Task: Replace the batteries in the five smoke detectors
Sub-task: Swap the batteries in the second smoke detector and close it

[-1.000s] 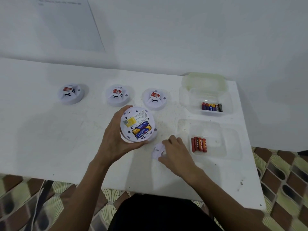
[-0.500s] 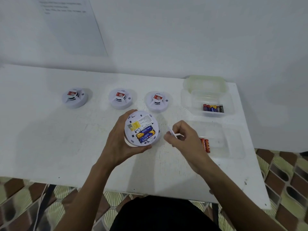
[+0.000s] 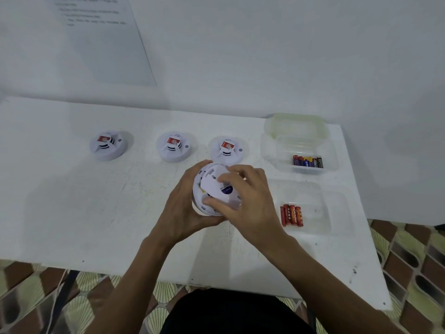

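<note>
Smoke detector [image 3: 198, 197] — batteries [image 3: 226, 189] mostly hidden — under cover [image 3: 214, 184] and right grip [image 3: 250, 201].

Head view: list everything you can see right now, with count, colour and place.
Table: one, white, against the wall.
Smoke detectors: three, white with red stickers, row at the back.
Held detector: one, white, in the left hand.
Battery cover: one, white, over the held detector's back.
Tubs: two, clear, table's right side.
Red batteries: four, near tub.
Mixed batteries: several, blue, red, black, far tub.
Paper: one, white, wall, upper left.
Left hand: grips held detector.
Right hand: pinches battery cover.
</note>
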Available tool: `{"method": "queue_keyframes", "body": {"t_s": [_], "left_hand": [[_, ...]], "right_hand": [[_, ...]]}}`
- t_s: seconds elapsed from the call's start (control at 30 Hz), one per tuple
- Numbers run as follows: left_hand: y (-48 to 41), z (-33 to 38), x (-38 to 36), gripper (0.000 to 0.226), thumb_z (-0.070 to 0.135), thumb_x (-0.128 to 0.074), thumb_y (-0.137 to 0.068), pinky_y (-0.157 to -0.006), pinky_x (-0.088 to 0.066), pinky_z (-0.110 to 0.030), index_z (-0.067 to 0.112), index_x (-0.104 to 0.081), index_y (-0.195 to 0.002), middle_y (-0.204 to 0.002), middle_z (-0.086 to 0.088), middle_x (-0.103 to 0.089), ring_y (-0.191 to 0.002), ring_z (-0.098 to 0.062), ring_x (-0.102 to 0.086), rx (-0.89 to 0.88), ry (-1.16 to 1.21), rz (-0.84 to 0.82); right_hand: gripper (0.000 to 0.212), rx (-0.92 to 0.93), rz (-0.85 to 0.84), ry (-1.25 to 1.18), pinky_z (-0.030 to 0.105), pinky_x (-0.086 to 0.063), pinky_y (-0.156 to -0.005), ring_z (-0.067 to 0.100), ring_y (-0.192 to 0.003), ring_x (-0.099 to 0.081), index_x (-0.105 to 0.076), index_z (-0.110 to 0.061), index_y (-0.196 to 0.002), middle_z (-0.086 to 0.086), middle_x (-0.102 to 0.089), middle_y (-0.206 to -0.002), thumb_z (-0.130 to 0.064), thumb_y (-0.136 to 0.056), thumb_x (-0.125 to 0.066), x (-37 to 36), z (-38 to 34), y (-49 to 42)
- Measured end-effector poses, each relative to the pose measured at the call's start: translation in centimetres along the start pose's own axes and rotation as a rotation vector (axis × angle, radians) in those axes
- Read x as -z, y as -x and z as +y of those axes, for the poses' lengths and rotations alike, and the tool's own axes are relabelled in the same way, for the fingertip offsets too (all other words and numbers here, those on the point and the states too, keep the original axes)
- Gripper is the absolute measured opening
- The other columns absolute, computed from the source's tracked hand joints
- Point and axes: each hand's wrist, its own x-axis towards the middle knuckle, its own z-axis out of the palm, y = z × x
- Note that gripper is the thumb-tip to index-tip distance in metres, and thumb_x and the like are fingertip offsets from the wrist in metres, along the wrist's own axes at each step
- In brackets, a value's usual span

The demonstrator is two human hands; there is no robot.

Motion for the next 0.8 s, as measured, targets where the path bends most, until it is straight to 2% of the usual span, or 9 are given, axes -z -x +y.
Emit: {"method": "queue_keyframes", "body": {"t_s": [0.07,0.13,0.2,0.3,0.37,0.43,0.5,0.63,0.8], "left_hand": [[0.0,0.2,-0.4,0.088,0.081,-0.053,-0.065,-0.106,-0.026,-0.013,0.036,-0.027,-0.135,-0.141,0.014,-0.038,-0.124,-0.003,-0.043,0.004,0.08,-0.013],[-0.5,-0.8,-0.8,0.092,0.078,-0.05,-0.069,-0.102,-0.024,-0.003,0.016,-0.027,-0.133,-0.14,-0.011,-0.037,-0.125,-0.006,-0.041,0.037,0.093,-0.024],[-0.6,-0.6,-0.7,0.089,0.075,-0.053,-0.07,-0.101,-0.023,-0.001,0.016,-0.029,-0.132,-0.137,-0.005,-0.038,-0.123,0.008,-0.037,0.01,0.082,-0.008],[-0.7,-0.7,-0.8,0.088,0.059,-0.06,-0.075,-0.102,-0.022,-0.002,0.006,-0.03,-0.138,-0.14,-0.017,-0.04,-0.125,0.003,-0.037,-0.002,0.069,-0.036],[-0.8,-0.5,-0.9,0.07,0.043,-0.056,-0.082,-0.099,-0.022,0.001,0.028,-0.028,-0.143,-0.143,-0.003,-0.043,-0.122,0.016,-0.034,0.031,0.122,-0.054],[-1.2,-0.1,-0.6,0.062,0.053,-0.053,-0.083,-0.098,-0.023,0.001,0.06,-0.021,-0.135,-0.141,0.022,-0.038,-0.122,0.022,-0.03,0.017,0.124,-0.021],[-1.1,0.0,-0.6,0.073,0.064,-0.055,-0.079,-0.102,-0.024,-0.003,0.047,-0.019,-0.14,-0.147,0.007,-0.034,-0.125,0.015,-0.03,0.0,0.087,-0.005],[-1.0,-0.2,-0.7,0.076,0.039,-0.07,-0.079,-0.107,-0.027,-0.015,0.015,-0.027,-0.138,-0.139,-0.004,-0.036,-0.122,0.012,-0.036,-0.012,0.088,0.02],[-1.1,0.5,-0.7,0.082,0.085,-0.05,-0.063,-0.099,-0.023,0.001,0.047,-0.03,-0.134,-0.136,0.026,-0.03,-0.123,0.007,-0.039,-0.019,0.095,0.022]], "right_hand": [[0.044,0.029,0.002,-0.027,0.004,-0.032,-0.08,0.009,-0.105,-0.042,-0.066,-0.021,-0.108,0.0,-0.056,-0.12,-0.054,-0.078,-0.066,0.1,0.1,0.1],[0.042,0.082,0.011,-0.041,0.004,-0.035,-0.083,0.014,-0.105,-0.047,-0.068,-0.017,-0.108,0.003,-0.056,-0.121,-0.048,-0.079,-0.066,0.2,0.3,0.3],[0.04,0.111,0.009,-0.045,0.006,-0.035,-0.086,0.016,-0.105,-0.048,-0.068,-0.016,-0.109,0.005,-0.056,-0.121,-0.045,-0.081,-0.067,0.2,0.5,0.5],[0.039,0.09,0.009,-0.072,0.005,-0.036,-0.085,0.014,-0.106,-0.047,-0.068,-0.017,-0.11,0.004,-0.056,-0.121,-0.044,-0.082,-0.066,0.3,0.7,0.3],[0.039,0.077,0.003,-0.076,0.002,-0.034,-0.086,0.011,-0.107,-0.044,-0.069,-0.018,-0.11,0.003,-0.055,-0.121,-0.045,-0.083,-0.064,0.3,0.7,0.2],[0.039,0.068,-0.026,-0.077,0.001,-0.034,-0.086,0.009,-0.108,-0.042,-0.069,-0.019,-0.11,0.002,-0.054,-0.123,-0.047,-0.084,-0.061,0.4,0.9,0.0],[0.039,0.068,-0.049,-0.071,0.001,-0.034,-0.087,0.006,-0.109,-0.041,-0.069,-0.02,-0.112,0.0,-0.053,-0.124,-0.047,-0.085,-0.061,0.5,1.0,-0.1],[0.031,0.03,0.013,-0.08,0.003,-0.036,-0.086,0.008,-0.106,-0.043,-0.07,-0.021,-0.11,0.001,-0.052,-0.118,-0.039,-0.086,-0.07,0.3,0.6,0.2],[0.032,0.031,0.105,-0.005,0.001,-0.031,-0.088,0.011,-0.102,-0.045,-0.071,-0.018,-0.108,0.007,-0.057,-0.112,-0.041,-0.088,-0.064,-0.4,-0.1,0.2]]}}
